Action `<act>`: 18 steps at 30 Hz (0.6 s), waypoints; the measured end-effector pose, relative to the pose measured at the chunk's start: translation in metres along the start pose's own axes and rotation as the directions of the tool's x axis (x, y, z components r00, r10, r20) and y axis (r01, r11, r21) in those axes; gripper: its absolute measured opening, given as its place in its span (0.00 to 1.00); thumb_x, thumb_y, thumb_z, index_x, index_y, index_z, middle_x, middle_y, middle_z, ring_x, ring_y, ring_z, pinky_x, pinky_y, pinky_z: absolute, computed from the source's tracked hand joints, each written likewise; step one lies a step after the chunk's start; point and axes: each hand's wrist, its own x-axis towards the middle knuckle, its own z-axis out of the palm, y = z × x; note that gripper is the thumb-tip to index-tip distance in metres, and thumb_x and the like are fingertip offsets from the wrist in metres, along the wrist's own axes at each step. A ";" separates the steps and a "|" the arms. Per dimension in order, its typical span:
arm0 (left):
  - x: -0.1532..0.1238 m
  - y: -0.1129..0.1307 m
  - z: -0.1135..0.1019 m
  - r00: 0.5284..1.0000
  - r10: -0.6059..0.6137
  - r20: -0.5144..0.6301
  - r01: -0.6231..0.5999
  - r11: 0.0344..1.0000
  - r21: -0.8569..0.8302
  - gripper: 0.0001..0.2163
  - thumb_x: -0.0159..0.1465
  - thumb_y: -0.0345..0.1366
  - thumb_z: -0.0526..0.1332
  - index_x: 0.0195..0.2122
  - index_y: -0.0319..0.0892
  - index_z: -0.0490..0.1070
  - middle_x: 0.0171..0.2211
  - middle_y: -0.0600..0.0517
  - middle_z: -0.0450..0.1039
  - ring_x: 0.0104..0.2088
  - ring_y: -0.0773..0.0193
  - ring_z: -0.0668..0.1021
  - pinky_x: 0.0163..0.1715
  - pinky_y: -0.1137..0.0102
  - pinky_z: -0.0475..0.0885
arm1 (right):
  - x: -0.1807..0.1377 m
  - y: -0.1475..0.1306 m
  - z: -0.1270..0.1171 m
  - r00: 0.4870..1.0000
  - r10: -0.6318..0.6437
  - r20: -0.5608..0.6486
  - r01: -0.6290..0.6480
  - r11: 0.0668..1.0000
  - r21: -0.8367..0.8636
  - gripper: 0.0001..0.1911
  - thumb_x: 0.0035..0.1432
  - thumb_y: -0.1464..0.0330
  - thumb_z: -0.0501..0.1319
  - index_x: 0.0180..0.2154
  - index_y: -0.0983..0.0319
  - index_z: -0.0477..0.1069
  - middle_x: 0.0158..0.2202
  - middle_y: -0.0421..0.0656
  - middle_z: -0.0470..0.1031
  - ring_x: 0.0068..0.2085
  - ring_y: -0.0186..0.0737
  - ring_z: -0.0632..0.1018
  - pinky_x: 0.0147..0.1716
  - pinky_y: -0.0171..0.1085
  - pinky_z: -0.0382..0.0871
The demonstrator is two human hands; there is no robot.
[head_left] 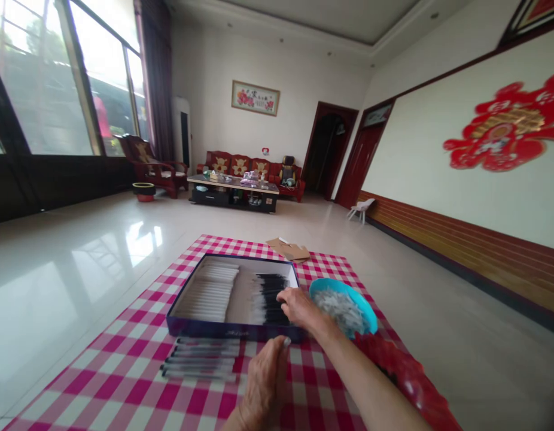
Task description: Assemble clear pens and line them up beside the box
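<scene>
My left hand (pixel 264 372) is closed in front of the box, around a thin pale tube of which only the tip shows. Over the box's right side, my right hand (pixel 300 308) reaches among black pen refills (pixel 271 287), its fingers slightly apart and at the sticks; the blur hides any contact. White pen barrels (pixel 209 291) lie in a row at the left of the shallow dark blue box (pixel 205 330). Several clear pens with dark ends (pixel 198 359) lie before the box, left of my left hand. Beside my right forearm is a teal bowl (pixel 371 314) of small translucent pieces (pixel 340 308).
A pink-and-white checked cloth (pixel 137 353) covers the table. Flattened brown cardboard (pixel 290 249) lies behind the box, and a red plastic bag (pixel 407 377) at the right edge. Farther off stand a coffee table (pixel 232 185), a wooden sofa (pixel 239 161) and a small chair (pixel 362 208).
</scene>
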 end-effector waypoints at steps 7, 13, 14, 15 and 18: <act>0.006 -0.008 0.000 0.983 -0.184 0.030 0.186 0.976 -0.113 0.10 0.67 0.32 0.52 0.48 0.41 0.67 0.39 0.48 0.79 0.38 0.63 0.81 0.38 0.74 0.76 | 0.022 -0.005 0.025 0.991 0.064 0.119 -0.050 0.992 -0.120 0.13 0.50 0.77 0.58 0.37 0.64 0.77 0.39 0.51 0.77 0.40 0.45 0.78 0.38 0.36 0.68; 0.005 -0.012 0.002 0.958 -0.273 0.082 0.282 0.950 -0.133 0.11 0.67 0.33 0.51 0.48 0.40 0.68 0.39 0.46 0.79 0.37 0.63 0.81 0.38 0.73 0.76 | 0.019 -0.007 0.018 0.999 0.016 0.047 -0.014 0.999 -0.042 0.09 0.51 0.75 0.59 0.29 0.63 0.79 0.33 0.47 0.79 0.37 0.42 0.79 0.37 0.34 0.68; 0.005 -0.012 0.002 0.961 -0.268 0.075 0.276 0.951 -0.140 0.11 0.67 0.33 0.51 0.48 0.40 0.68 0.39 0.46 0.79 0.37 0.62 0.81 0.38 0.72 0.77 | 0.017 -0.007 0.015 1.000 0.000 0.010 0.000 1.000 -0.013 0.09 0.51 0.74 0.59 0.29 0.62 0.78 0.33 0.46 0.78 0.37 0.41 0.79 0.38 0.34 0.68; 0.006 -0.012 0.001 0.964 -0.257 0.067 0.264 0.953 -0.150 0.12 0.68 0.34 0.51 0.48 0.40 0.69 0.39 0.46 0.79 0.38 0.62 0.81 0.38 0.72 0.77 | 0.015 -0.008 0.012 0.999 -0.012 -0.036 0.013 1.000 0.018 0.09 0.53 0.74 0.59 0.29 0.61 0.78 0.34 0.46 0.78 0.37 0.40 0.79 0.38 0.34 0.69; 0.012 -0.008 -0.002 0.972 -0.228 0.057 0.234 0.956 -0.177 0.13 0.68 0.35 0.51 0.50 0.41 0.69 0.42 0.46 0.78 0.41 0.61 0.80 0.40 0.71 0.77 | 0.002 -0.013 0.000 0.978 -0.009 -0.209 0.035 0.992 0.118 0.11 0.57 0.72 0.56 0.35 0.60 0.78 0.37 0.45 0.78 0.39 0.39 0.78 0.40 0.34 0.70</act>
